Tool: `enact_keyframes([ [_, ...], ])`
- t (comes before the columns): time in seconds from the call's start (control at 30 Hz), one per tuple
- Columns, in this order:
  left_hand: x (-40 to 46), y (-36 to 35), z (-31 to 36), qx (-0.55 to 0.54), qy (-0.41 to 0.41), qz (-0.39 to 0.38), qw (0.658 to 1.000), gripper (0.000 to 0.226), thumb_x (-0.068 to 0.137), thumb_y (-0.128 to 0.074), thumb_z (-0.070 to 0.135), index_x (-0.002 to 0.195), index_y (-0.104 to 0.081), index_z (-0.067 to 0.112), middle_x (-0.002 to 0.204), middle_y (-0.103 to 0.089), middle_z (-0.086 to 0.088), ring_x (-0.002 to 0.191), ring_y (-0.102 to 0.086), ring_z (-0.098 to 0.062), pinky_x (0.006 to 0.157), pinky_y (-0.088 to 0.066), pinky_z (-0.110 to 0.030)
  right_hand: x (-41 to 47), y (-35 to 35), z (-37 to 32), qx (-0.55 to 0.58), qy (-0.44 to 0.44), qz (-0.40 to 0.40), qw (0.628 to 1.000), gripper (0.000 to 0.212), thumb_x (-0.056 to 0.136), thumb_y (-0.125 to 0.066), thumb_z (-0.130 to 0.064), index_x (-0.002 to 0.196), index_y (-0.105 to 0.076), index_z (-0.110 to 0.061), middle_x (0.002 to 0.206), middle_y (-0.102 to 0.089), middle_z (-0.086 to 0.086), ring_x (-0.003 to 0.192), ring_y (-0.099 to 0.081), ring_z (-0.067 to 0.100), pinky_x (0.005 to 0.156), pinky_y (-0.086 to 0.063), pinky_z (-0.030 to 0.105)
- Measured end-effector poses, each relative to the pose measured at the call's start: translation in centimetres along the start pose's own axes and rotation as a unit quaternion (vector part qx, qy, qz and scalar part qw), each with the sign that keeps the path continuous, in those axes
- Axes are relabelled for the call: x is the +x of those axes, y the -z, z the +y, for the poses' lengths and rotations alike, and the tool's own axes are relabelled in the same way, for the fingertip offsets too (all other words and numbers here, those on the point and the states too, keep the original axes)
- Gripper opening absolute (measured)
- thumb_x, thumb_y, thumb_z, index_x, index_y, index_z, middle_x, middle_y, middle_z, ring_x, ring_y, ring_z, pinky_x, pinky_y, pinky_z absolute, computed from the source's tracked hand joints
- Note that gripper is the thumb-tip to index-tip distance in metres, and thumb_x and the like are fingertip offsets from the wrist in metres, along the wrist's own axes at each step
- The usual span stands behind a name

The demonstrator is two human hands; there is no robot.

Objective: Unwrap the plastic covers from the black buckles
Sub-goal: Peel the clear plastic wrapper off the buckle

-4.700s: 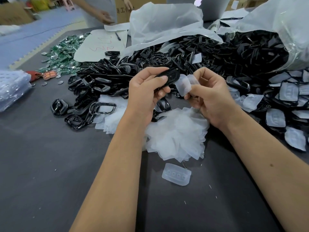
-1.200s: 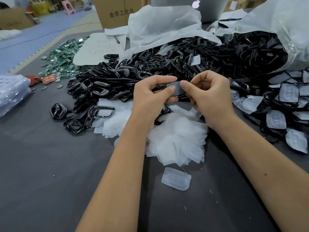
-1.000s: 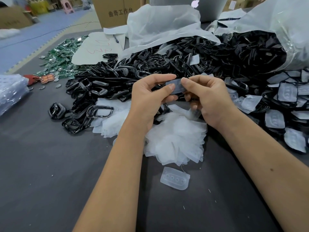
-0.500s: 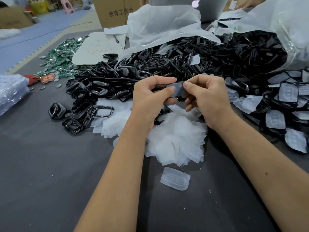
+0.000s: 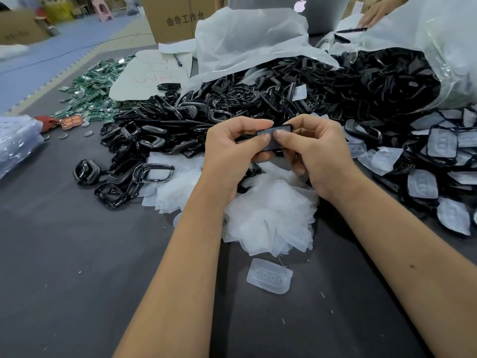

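Note:
Between both hands is one black buckle [image 5: 277,133] with a translucent plastic cover on its face. My left hand [image 5: 229,153] pinches its left end with thumb and forefinger. My right hand [image 5: 317,153] pinches its right end, thumb meeting my left thumb on the cover. Below my hands lies a heap of removed plastic covers [image 5: 271,218]. A single cover [image 5: 269,276] lies nearer me. Bare black buckles [image 5: 160,130] are piled to the left; covered buckles [image 5: 444,161] lie to the right.
A large clear bag [image 5: 438,47] spills buckles at the back right. White plastic sheeting [image 5: 247,40], a cardboard box [image 5: 178,19] and a laptop [image 5: 317,11] stand behind. Green packets [image 5: 98,86] and a plastic bundle [image 5: 15,143] lie left. Another person's hand [image 5: 374,11] is at the far right.
Earlier my right hand held a peeled cover apart from a buckle. Now both hands pinch a covered buckle, and the thumbs have drawn closer together on its face.

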State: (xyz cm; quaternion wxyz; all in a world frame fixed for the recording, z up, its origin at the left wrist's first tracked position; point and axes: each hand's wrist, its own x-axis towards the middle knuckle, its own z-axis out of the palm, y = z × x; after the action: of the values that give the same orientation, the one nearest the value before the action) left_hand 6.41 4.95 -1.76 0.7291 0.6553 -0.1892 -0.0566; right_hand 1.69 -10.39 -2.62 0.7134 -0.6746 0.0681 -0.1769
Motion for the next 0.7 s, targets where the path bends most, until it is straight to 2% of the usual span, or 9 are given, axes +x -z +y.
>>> enact_keyframes([
  [0.13, -0.01, -0.07, 0.06, -0.011, 0.006, -0.002, 1.000, 0.021, 0.090, -0.069, -0.008, 0.092, -0.077, 0.011, 0.093, -0.075, -0.016, 0.085, -0.073, -0.027, 0.073, -0.064, -0.038, 0.05, -0.28, 0.04, 0.035, -0.006, -0.001, 0.999, 0.017, 0.094, -0.071, -0.005, 0.078, -0.070, -0.012, 0.063, -0.057, 0.009, 0.050, -0.045, 0.019, 0.037, -0.032, 0.020],
  [0.27, 0.08, 0.03, 0.09, -0.024, 0.009, 0.000, 1.000, 0.021, 0.089, -0.070, -0.009, 0.092, -0.077, 0.010, 0.091, -0.074, -0.016, 0.083, -0.073, -0.028, 0.070, -0.063, -0.035, 0.14, -0.27, 0.06, 0.046, -0.011, 0.004, 0.999, 0.022, 0.097, -0.065, -0.005, 0.077, -0.071, -0.012, 0.062, -0.059, 0.003, 0.047, -0.049, 0.014, 0.036, -0.033, 0.021],
  [0.4, 0.12, 0.04, -0.01, -0.018, 0.009, 0.004, 1.000, 0.022, 0.088, -0.070, -0.009, 0.091, -0.078, 0.011, 0.087, -0.076, -0.010, 0.080, -0.073, -0.023, 0.066, -0.061, -0.030, 0.18, -0.23, 0.34, 0.008, 0.004, 0.016, 1.000, 0.023, 0.102, -0.058, -0.009, 0.085, -0.075, -0.007, 0.063, -0.059, 0.010, 0.046, -0.048, 0.018, 0.036, -0.036, 0.022],
  [0.47, 0.21, 0.10, -0.09, -0.011, 0.015, 0.019, 1.000, 0.021, 0.088, -0.070, -0.010, 0.092, -0.078, 0.009, 0.089, -0.075, -0.012, 0.076, -0.073, -0.023, 0.065, -0.061, -0.029, 0.14, -0.29, 0.61, -0.040, 0.036, 0.041, 0.998, 0.027, 0.104, -0.055, -0.014, 0.088, -0.076, -0.008, 0.061, -0.060, 0.010, 0.043, -0.050, 0.019, 0.036, -0.038, 0.023],
  [0.57, 0.34, 0.29, -0.20, -0.015, 0.029, 0.052, 0.998, 0.021, 0.088, -0.069, -0.011, 0.091, -0.077, 0.008, 0.091, -0.074, -0.015, 0.065, -0.073, -0.022, 0.060, -0.059, -0.025, 0.16, 0.11, 0.67, -0.103, 0.103, 0.112, 0.983, 0.024, 0.104, -0.057, -0.018, 0.091, -0.077, -0.013, 0.068, -0.067, 0.002, 0.045, -0.057, 0.016, 0.038, -0.044, 0.026],
  [0.63, 0.37, 0.36, -0.26, -0.021, 0.034, 0.063, 0.997, 0.021, 0.088, -0.069, -0.011, 0.091, -0.077, 0.008, 0.090, -0.074, -0.014, 0.061, -0.072, -0.023, 0.059, -0.058, -0.022, 0.22, 0.50, 0.59, -0.158, 0.159, 0.142, 0.964, 0.016, 0.100, -0.063, -0.018, 0.093, -0.077, -0.014, 0.073, -0.070, -0.004, 0.053, -0.062, 0.015, 0.047, -0.050, 0.030],
  [0.7, 0.39, 0.31, -0.32, -0.020, 0.034, 0.062, 0.997, 0.020, 0.088, -0.070, -0.011, 0.092, -0.078, 0.008, 0.090, -0.074, -0.014, 0.063, -0.073, -0.023, 0.060, -0.058, -0.023, 0.15, 0.47, 0.51, -0.214, 0.215, 0.139, 0.943, 0.009, 0.095, -0.069, -0.017, 0.093, -0.077, -0.014, 0.077, -0.071, -0.007, 0.062, -0.065, 0.014, 0.058, -0.053, 0.031],
])
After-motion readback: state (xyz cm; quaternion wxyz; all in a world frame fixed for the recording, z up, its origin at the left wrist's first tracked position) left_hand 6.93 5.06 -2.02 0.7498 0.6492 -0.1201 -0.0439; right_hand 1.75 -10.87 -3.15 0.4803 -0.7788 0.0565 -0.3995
